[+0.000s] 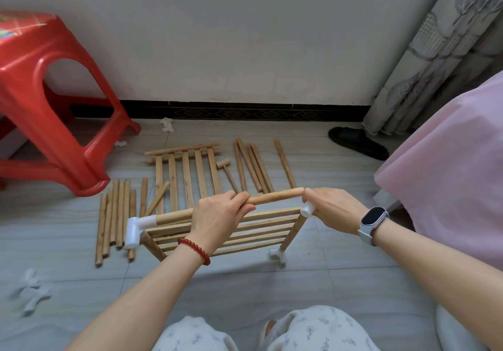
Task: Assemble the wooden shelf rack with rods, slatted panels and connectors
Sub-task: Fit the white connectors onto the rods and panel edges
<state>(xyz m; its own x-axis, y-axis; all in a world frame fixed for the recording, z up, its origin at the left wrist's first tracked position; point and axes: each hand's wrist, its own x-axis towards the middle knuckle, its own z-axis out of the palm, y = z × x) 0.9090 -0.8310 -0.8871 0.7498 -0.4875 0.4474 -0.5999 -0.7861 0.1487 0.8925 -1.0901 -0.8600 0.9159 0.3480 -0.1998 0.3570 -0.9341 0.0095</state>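
Rod (275,196) spans both hands: left hand (217,214) curled around it, right hand (333,208) gripping the white connector (307,210).

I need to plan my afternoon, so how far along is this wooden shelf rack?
Early stage. Done: one slatted panel stands framed, with white connectors on its corners. In hand: the left hand grips a rod while the right hand holds its other end at a connector. Left: another panel and many loose rods lie on the floor.

Red plastic stool (40,100) at left by wall; black slipper (358,141) right near grey patterned curtain (441,43); pink sheet (451,165) beside.
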